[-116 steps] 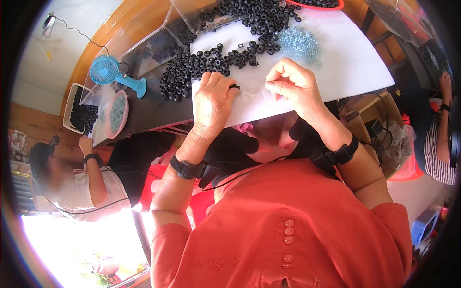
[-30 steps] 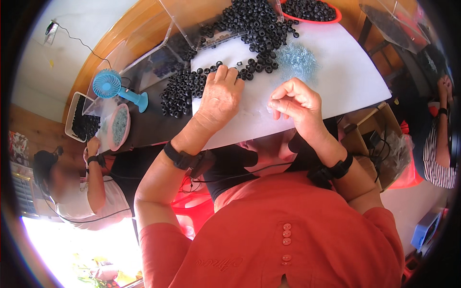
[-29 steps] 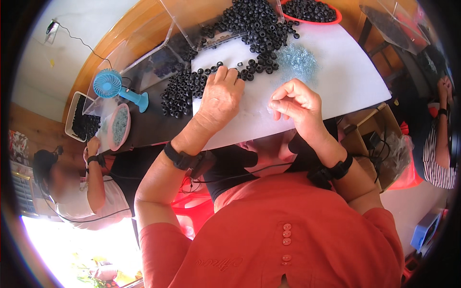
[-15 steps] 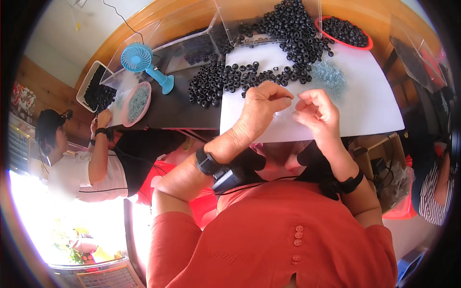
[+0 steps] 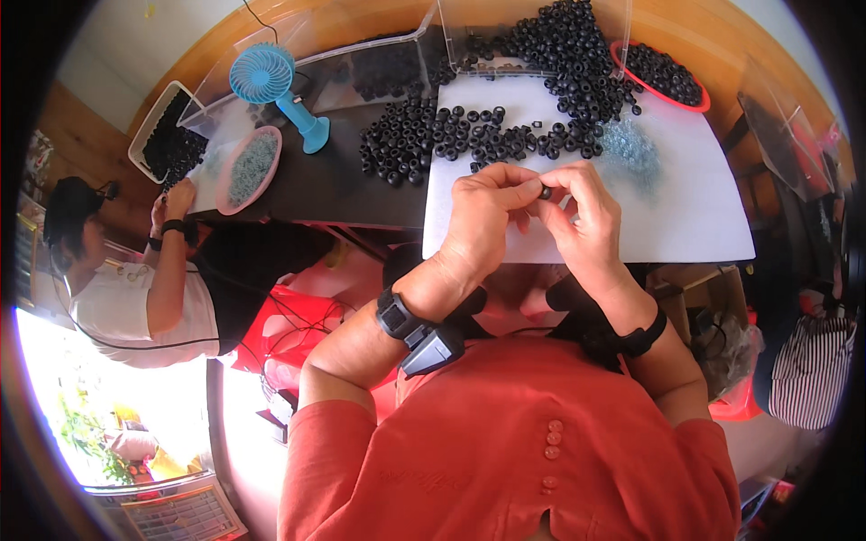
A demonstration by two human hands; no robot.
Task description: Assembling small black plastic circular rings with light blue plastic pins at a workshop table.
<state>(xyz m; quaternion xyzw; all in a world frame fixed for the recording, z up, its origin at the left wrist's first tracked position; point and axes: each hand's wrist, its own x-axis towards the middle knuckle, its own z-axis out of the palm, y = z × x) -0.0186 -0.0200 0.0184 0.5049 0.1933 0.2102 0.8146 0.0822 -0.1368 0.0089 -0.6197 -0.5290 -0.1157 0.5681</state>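
A small round black part (image 5: 545,192) sits between my fingertips over the near part of the white board (image 5: 667,230). My left hand (image 5: 484,209) pinches at its left side, thumb on top and the other fingers curled under. From the right, my right hand (image 5: 584,209) grips it between thumb and forefinger. Just beyond my hands lies a loose row of the same black parts (image 5: 492,140), round with a hole in the middle. A heap of tiny translucent pale-blue pieces (image 5: 631,153) lies right of them. Whether a blue piece is in my fingers cannot be seen.
A big pile of black parts (image 5: 577,54) spills from a clear bin (image 5: 448,41) at the back. Beside it is a red bowl (image 5: 706,105). Left stand a blue fan (image 5: 315,135), a pink dish (image 5: 223,207) and a co-worker (image 5: 135,298) with hands near a white basket (image 5: 137,149).
My hands were apart and have come together at the fingertips. The black part now shows between them. The whole view has shifted slightly, and the co-worker's hands have moved a little.
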